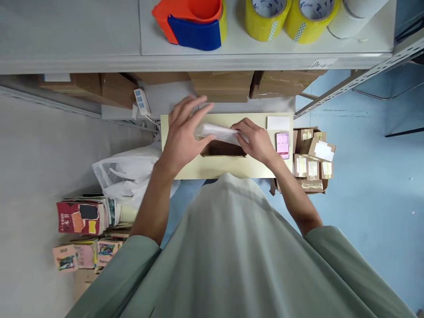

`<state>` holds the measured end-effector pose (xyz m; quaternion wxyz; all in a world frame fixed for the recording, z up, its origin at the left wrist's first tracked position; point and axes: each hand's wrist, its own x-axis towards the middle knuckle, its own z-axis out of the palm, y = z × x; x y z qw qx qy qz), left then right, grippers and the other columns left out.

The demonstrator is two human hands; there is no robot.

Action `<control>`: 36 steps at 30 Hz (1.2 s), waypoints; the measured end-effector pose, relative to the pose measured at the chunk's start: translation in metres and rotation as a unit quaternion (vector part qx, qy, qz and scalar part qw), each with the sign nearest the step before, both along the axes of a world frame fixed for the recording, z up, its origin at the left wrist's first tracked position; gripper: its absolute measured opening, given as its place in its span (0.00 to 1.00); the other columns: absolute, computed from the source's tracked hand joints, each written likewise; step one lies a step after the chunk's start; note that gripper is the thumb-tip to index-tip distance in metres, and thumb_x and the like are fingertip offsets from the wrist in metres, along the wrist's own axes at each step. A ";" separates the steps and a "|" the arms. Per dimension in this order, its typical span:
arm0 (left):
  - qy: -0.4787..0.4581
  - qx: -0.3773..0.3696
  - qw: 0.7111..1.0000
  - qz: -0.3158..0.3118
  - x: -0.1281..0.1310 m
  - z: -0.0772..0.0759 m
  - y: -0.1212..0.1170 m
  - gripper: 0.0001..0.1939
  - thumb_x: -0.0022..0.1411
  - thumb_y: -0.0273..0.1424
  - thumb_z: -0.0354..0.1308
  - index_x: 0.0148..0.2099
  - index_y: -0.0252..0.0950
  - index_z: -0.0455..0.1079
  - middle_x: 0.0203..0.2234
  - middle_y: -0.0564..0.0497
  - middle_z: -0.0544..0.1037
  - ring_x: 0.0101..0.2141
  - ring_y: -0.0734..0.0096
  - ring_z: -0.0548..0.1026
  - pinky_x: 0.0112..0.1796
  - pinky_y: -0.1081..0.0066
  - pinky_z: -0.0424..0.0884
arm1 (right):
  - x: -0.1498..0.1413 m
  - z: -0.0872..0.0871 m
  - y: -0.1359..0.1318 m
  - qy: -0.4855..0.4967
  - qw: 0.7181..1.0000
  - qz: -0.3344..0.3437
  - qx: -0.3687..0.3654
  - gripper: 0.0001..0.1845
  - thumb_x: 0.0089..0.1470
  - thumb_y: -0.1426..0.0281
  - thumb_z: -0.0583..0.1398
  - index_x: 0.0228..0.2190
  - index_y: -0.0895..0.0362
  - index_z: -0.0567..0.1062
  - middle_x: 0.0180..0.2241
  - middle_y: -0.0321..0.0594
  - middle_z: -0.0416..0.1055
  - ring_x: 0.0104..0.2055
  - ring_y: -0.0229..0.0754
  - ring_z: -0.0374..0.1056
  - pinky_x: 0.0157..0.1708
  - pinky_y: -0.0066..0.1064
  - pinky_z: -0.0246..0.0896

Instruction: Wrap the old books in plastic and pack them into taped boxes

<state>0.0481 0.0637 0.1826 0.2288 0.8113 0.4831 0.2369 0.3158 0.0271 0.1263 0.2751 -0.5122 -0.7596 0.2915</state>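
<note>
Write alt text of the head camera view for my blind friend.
The right hand holds a white item over an open brown box on a pale table, the left hand spread near the item's other end. Nearby: a phone, and tape rolls on a shelf.

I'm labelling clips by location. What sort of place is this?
Probably a packing station, perhaps in a storeroom: yellow tape rolls and a red-and-blue tape dispenser sit on the shelf, and small brown cartons are piled beside the table.
</note>
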 end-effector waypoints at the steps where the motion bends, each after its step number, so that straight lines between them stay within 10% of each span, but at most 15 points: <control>1: 0.025 -0.020 0.999 -0.022 0.003 0.002 0.003 0.32 0.69 0.37 0.73 0.71 0.51 0.72 0.71 0.48 0.74 0.74 0.43 0.65 0.74 0.46 0.61 | 0.000 0.003 0.006 -0.035 0.999 0.020 0.001 0.17 0.77 0.63 0.53 0.57 0.50 0.78 0.54 0.46 0.77 0.49 0.53 0.76 0.45 0.40 0.73; 8: 0.054 -0.097 0.993 -0.028 0.012 -0.021 0.003 0.14 0.74 0.29 0.60 0.55 0.43 0.84 0.51 0.47 0.87 0.52 0.54 0.84 0.58 0.57 0.77 | -0.002 0.004 0.022 -0.115 0.991 0.067 -0.030 0.21 0.72 0.70 0.56 0.61 0.51 0.77 0.57 0.47 0.77 0.49 0.55 0.78 0.47 0.41 0.71; 25: 0.017 -0.187 0.982 0.025 -0.008 -0.135 0.001 0.19 0.69 0.21 0.58 0.58 0.38 0.81 0.57 0.43 0.85 0.58 0.54 0.81 0.64 0.56 0.74 | 0.003 -0.057 0.004 -0.244 0.955 -0.024 -0.167 0.12 0.73 0.70 0.59 0.54 0.51 0.79 0.53 0.47 0.86 0.50 0.58 0.81 0.48 0.41 0.70; 36: 0.111 -0.156 0.979 0.074 -0.027 -0.130 -0.005 0.15 0.73 0.28 0.62 0.58 0.41 0.80 0.59 0.41 0.79 0.48 0.54 0.84 0.56 0.55 0.78 | -0.001 -0.061 0.002 -0.234 0.961 -0.032 -0.142 0.21 0.74 0.74 0.55 0.55 0.53 0.86 0.63 0.46 0.81 0.65 0.58 0.74 0.59 0.48 0.76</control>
